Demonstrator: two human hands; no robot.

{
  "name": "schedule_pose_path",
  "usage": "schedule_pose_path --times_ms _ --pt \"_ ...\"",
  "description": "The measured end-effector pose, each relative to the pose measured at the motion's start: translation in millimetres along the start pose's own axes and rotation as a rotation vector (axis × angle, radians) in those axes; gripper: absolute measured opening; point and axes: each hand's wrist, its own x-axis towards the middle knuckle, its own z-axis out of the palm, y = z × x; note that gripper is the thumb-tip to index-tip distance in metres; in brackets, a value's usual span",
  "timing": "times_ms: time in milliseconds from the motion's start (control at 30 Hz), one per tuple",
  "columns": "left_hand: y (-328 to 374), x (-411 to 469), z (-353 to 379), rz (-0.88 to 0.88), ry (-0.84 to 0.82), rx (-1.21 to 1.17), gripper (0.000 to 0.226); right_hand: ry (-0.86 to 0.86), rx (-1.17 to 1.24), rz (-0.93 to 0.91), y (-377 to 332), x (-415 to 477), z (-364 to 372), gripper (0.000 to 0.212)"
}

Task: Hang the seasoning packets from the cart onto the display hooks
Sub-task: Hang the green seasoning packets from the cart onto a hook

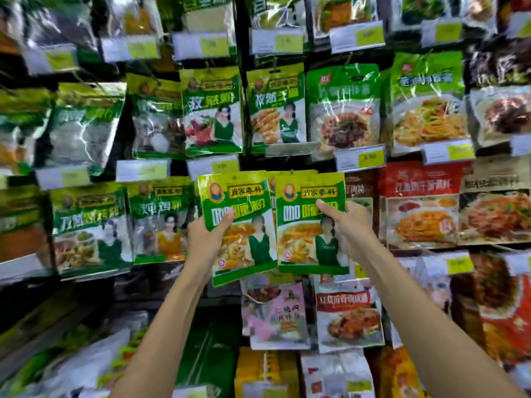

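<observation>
Both forearms stretched upward from the bottom edge toward the wall of hanging stock. My left hand (208,239) gripped the left packet (244,225) by its lower left side, thumb across the front, so that it tilted slightly. My right hand (349,222) pinched the right packet (310,225), thumb on its face, fingers (359,208) curled behind its right edge. Both packets touched edge to edge, just beneath a price tag (212,167). Green packets (159,222) crowded close on the left, red ones (419,214) on the right, a pink one (273,311) below. Whether either sat on a hook I could not tell.
</observation>
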Motion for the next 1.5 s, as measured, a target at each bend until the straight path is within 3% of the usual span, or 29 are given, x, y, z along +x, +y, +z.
schedule_pose_path --times_ms 167,233,367,500,700,833,933,1033,1067,1167,1267,1400,1500 --pt "-4 15 -11 -0.005 0.013 0.013 0.01 -0.009 -0.02 0.007 -4 25 19 0.021" --pt "-3 18 -15 0.023 0.016 0.011 0.013 0.002 -0.014 0.007 -4 32 24 0.033" --pt "-1 20 -17 0.055 0.048 0.001 0.031 0.027 0.003 0.032 -4 42 35 0.028" --pt "-1 21 -13 0.049 0.046 -0.013 0.026 0.07 0.001 0.074 1 51 39 0.039" --pt "-5 22 -5 0.034 0.022 -0.037 0.028 0.08 -0.027 0.109 5 59 45 0.021" --pt "-5 21 5 0.008 -0.007 -0.066 0.035 0.093 -0.073 0.076 17 62 44 0.035" --pt "-6 20 12 -0.019 -0.034 -0.083 0.039 0.142 -0.173 0.013 23 55 38 0.033" --pt "-5 18 22 -0.049 -0.088 -0.104 0.045 0.369 -0.232 -0.244 24 33 32 0.024" --pt "-5 18 26 -0.06 -0.102 -0.121 0.05 0.37 -0.217 -0.307 24 27 31 0.018" --pt "-1 15 42 -0.112 -0.153 -0.136 0.054 0.052 -0.03 -0.225 13 15 36 0.016" --pt "-1 14 57 -0.108 -0.191 -0.149 0.035 -0.194 0.095 -0.108 0 19 40 0.019" --pt "-2 16 68 -0.079 -0.25 -0.091 0.019 -0.158 0.136 -0.106 2 31 36 0.011" --pt "1 22 61 0.209 -0.135 0.145 0.029 -0.106 0.125 -0.089 9 34 29 0.017"
